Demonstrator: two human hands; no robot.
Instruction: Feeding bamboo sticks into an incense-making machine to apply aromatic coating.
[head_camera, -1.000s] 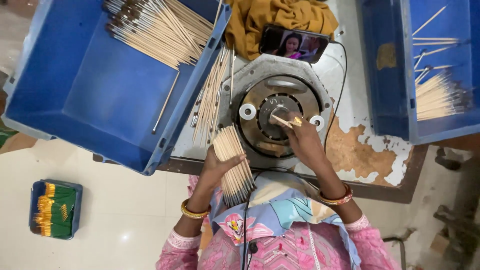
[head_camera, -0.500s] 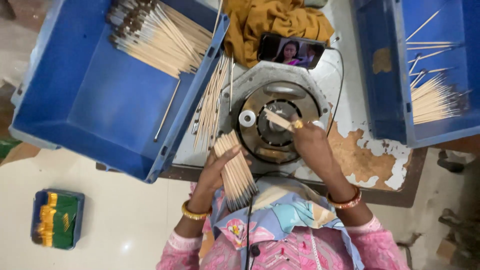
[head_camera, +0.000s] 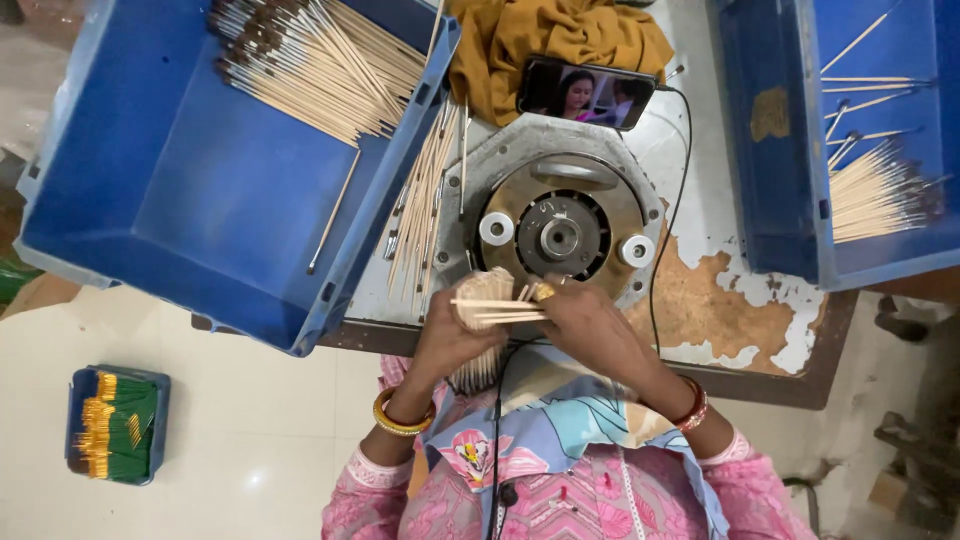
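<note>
— Where do your hands sit right now?

— Your left hand (head_camera: 445, 340) is closed around a bundle of bare sticks (head_camera: 482, 335) at the near edge of the bench (head_camera: 740, 330), stick ends facing up toward you. Your right hand (head_camera: 590, 325) pinches a few sticks (head_camera: 500, 310) pulled out of that bundle, fingers narrow around them.

— Which way do those few lie?

— Their long axis runs along the near edge, left to right, crossing the top of the bundle. The round metal machine (head_camera: 560, 215) lies just beyond your right hand, toward the far edge; its centre hole (head_camera: 560, 238) is straight ahead of your knuckles. Your right hand is the nearer one to it.

— And what surrounds you?

— At the bench's left end, a big blue bin (head_camera: 180, 220) overhangs the edge, with coated sticks (head_camera: 320, 65) heaped in its far corner. Loose sticks (head_camera: 425, 210) lie between bin and machine. At the right end, a second blue bin (head_camera: 780, 180) holds a smaller pile. At the far edge, a phone (head_camera: 585, 92) with a lit screen leans on a mustard cloth (head_camera: 540, 40). Down on the floor to your left, a small tray (head_camera: 115, 425) holds flat green and yellow packets stacked in rows.
</note>
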